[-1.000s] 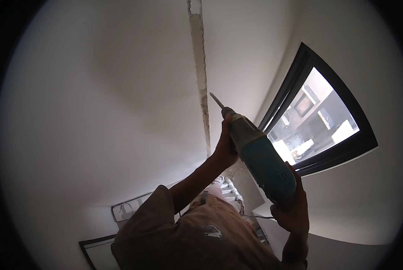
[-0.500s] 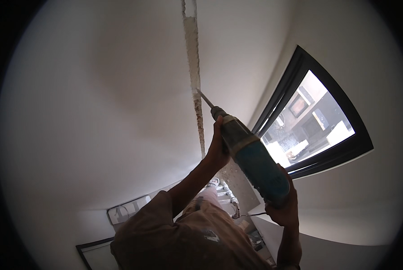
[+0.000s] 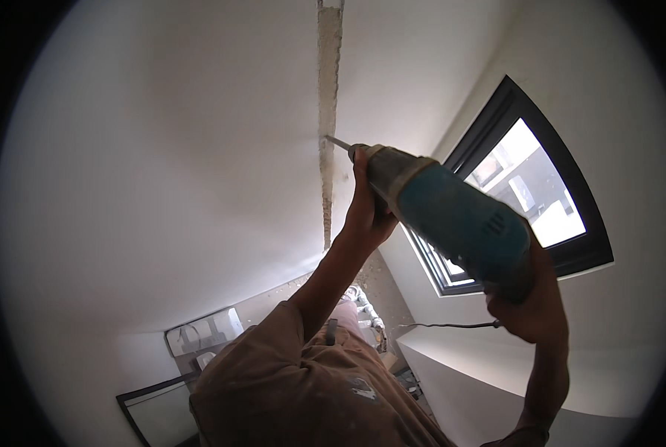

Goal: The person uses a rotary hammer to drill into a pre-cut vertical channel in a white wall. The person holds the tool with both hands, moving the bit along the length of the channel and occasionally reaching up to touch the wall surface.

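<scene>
Rotary hammer [image 3: 452, 223], teal and dusty, is held overhead with its bit [image 3: 338, 142] touching the chased groove [image 3: 328, 112] in the white wall. Looks heavy and nose-weighted to me. Left hand [image 3: 366, 212] is clenched under the front collar, right hand [image 3: 526, 305] wrapped round the rear handle; that two-point grip seems right.

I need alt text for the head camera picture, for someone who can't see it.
A person holds a teal power drill overhead in both hands, its bit meeting a rough groove cut in a white surface. A dark-framed window is at right.
</scene>
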`<action>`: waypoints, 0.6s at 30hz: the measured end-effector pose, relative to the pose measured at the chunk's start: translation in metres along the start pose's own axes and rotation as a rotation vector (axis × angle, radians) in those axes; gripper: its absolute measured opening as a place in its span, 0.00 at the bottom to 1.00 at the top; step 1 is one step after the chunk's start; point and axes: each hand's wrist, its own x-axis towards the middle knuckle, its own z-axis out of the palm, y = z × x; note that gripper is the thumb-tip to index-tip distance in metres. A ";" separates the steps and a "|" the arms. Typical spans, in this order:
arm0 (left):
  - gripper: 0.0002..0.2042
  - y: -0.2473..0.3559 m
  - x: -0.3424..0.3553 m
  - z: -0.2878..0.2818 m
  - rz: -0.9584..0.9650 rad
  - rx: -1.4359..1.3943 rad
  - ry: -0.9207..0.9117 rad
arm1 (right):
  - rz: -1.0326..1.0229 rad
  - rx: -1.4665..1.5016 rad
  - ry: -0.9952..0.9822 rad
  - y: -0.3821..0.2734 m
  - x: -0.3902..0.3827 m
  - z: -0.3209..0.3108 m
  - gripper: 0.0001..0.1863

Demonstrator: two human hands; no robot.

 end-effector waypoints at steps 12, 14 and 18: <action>0.28 0.020 0.037 0.040 0.105 -0.172 0.022 | 0.002 -0.219 -0.002 -0.053 0.070 -0.043 0.40; 0.28 0.029 0.043 0.041 0.121 -0.153 -0.034 | -0.023 -0.219 -0.095 -0.060 0.087 -0.052 0.37; 0.30 0.019 0.071 0.024 0.079 -0.241 0.001 | -0.028 -0.145 -0.096 -0.059 0.088 -0.069 0.36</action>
